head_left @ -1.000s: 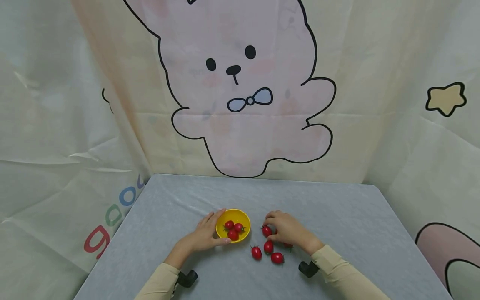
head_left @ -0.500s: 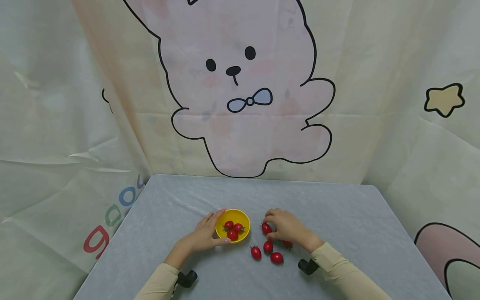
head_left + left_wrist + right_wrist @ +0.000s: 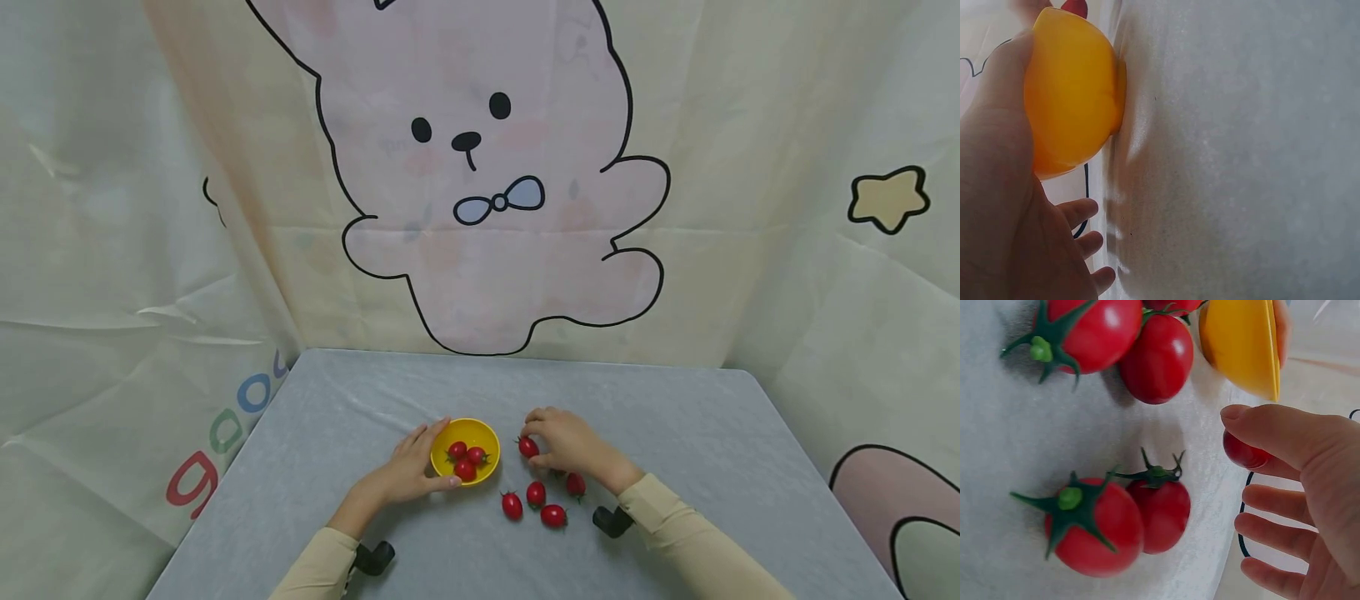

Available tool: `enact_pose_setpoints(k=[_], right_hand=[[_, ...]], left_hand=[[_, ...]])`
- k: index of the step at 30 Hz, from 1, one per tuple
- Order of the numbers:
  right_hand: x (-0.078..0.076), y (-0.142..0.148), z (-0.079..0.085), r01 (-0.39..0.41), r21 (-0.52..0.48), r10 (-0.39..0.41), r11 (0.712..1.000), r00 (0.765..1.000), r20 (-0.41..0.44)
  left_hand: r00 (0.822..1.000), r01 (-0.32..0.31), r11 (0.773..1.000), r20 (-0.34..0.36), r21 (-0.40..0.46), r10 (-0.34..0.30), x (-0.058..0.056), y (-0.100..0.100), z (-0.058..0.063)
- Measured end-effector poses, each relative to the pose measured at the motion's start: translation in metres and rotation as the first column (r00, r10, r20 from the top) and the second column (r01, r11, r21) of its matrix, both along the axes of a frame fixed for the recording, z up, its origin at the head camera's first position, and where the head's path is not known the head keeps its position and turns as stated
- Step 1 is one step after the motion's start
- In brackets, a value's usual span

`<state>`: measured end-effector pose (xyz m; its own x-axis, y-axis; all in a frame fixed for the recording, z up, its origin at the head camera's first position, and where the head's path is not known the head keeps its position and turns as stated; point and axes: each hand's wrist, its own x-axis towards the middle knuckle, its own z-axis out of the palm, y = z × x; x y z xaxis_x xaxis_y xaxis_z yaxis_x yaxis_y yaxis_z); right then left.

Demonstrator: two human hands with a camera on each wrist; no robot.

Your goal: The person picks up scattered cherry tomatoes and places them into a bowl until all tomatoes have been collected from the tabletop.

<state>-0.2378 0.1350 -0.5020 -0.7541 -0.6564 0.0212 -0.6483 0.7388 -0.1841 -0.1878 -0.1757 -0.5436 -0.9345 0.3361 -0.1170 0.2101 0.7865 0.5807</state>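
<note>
My left hand (image 3: 408,473) holds the yellow bowl (image 3: 1072,94) at its left side, thumb along the near rim. Three red cherry tomatoes (image 3: 466,471) with green stems lie inside the bowl. To the right of it, my right hand (image 3: 573,447) pinches a cherry tomato (image 3: 1244,451) between thumb and forefinger, raised off the cloth in the right wrist view. The other right fingers are spread loosely. Several loose cherry tomatoes (image 3: 554,517) lie on the table below that hand; one of them is mostly hidden under it.
A grey-blue cloth (image 3: 660,417) covers the table. Printed curtains (image 3: 480,275) stand at its back and sides. A black wrist mount (image 3: 375,557) sits at the left sleeve, and another black mount (image 3: 612,522) at the right one.
My right hand has risen with the cherry tomato and shifted slightly left, away from the loose ones, uncovering more of them. The left hand and bowl have stayed in place.
</note>
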Motion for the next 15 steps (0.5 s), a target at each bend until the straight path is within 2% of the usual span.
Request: enact_pose_setpoints(k=[6, 15], right_hand=[[-0.002, -0.002, 0.005, -0.015, 0.007, 0.016, 1.0, 0.999, -0.034], [-0.003, -0.011, 0.019, -0.01, -0.014, 0.01, 1.0, 1.0, -0.021]], left_hand=[[1.0, 0.0, 1.0, 0.0, -0.005, 0.0, 0.0, 0.0, 0.0], [1.0, 0.001, 1.0, -0.003, -0.004, -0.001, 0.0, 0.0, 0.001]])
